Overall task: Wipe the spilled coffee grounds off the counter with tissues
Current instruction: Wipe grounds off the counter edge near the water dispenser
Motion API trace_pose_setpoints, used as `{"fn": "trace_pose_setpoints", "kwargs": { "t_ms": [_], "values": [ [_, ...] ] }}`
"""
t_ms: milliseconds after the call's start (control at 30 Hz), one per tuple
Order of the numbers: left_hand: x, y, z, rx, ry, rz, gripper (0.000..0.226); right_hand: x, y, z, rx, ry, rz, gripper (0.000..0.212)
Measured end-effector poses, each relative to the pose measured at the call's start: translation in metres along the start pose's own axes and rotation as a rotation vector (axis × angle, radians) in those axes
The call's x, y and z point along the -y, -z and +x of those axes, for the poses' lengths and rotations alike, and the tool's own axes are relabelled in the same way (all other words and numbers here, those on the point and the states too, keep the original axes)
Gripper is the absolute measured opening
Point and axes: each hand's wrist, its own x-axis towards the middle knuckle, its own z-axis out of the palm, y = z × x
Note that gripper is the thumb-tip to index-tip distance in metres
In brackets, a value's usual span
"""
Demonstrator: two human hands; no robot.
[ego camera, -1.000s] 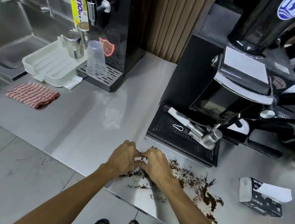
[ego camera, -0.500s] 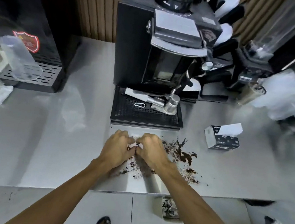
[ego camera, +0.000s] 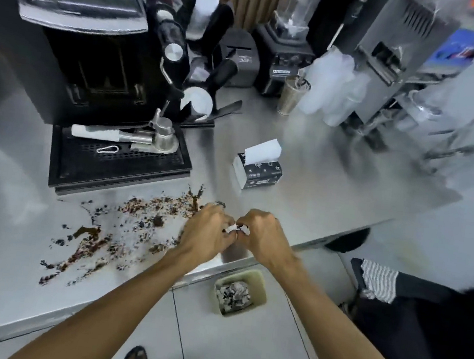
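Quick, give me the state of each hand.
Left hand: closed, pinching the crumpled tissue.
Right hand: closed on the same tissue.

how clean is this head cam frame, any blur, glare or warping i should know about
Head view: motion blur smears the whole frame, worst at the right around the clear cups; the coffee grounds look streaked; soft glare sheens the steel counter; wide-angle warping bends the counter edge and tilts the espresso machine. The left hand, right hand and tissue box remain readable.
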Motion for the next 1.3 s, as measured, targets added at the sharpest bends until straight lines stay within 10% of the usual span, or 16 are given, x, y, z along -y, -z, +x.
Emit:
{"fn": "trace_pose_setpoints", "kwargs": {
  "t_ms": [800, 1300],
  "values": [
    [-0.084, -0.194, -0.007, 0.041, 0.077, 0.291, 0.03, -0.175, -0.063, -0.094, -0.014, 0.005, 0.034, 0.026],
    [0.199, -0.501, 0.025, 0.309, 0.076, 0.533, 0.016, -0.298, -0.479, -0.073, 0.15, -0.159, 0.005, 0.024]
  ]
}}
